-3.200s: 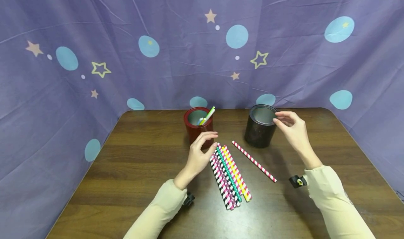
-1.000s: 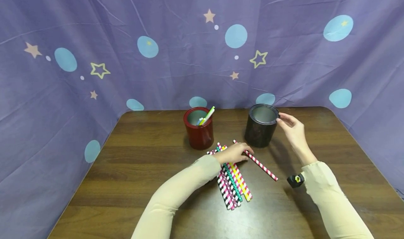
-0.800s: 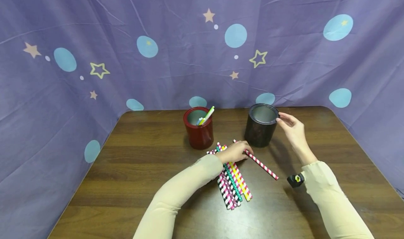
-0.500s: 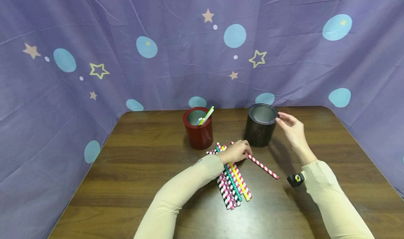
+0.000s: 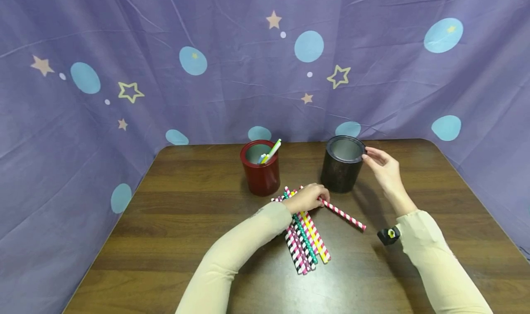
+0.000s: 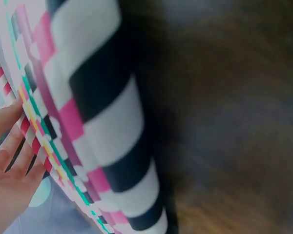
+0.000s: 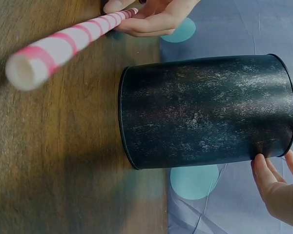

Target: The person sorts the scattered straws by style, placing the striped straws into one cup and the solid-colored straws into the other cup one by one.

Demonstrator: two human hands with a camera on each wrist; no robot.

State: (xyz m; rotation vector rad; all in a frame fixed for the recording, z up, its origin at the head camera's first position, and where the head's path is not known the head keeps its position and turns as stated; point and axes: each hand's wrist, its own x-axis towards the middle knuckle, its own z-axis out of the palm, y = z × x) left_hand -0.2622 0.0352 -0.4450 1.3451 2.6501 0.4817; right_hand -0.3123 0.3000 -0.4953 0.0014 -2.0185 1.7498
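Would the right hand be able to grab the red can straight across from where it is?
Probably not: the black canister stands between the right hand and the red canister, and the right hand is touching the black canister near its rim.

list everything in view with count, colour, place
table: 1, brown, lower half of head view
curtain: 1, purple, patterned, behind table
red can: 1, dark red, back of table
sticks: several, white, green, yellow, blue, in red can
black can: 1, black, right of red can
straw: 1, red-white, in left grip
straw pile: count unclear, mixed colours, table centre
wrist device: 1, black, right wrist
sleeves: 2, cream, both arms
left grip: 1, bare hand, on straw
right grip: 1, bare hand, black can's rim
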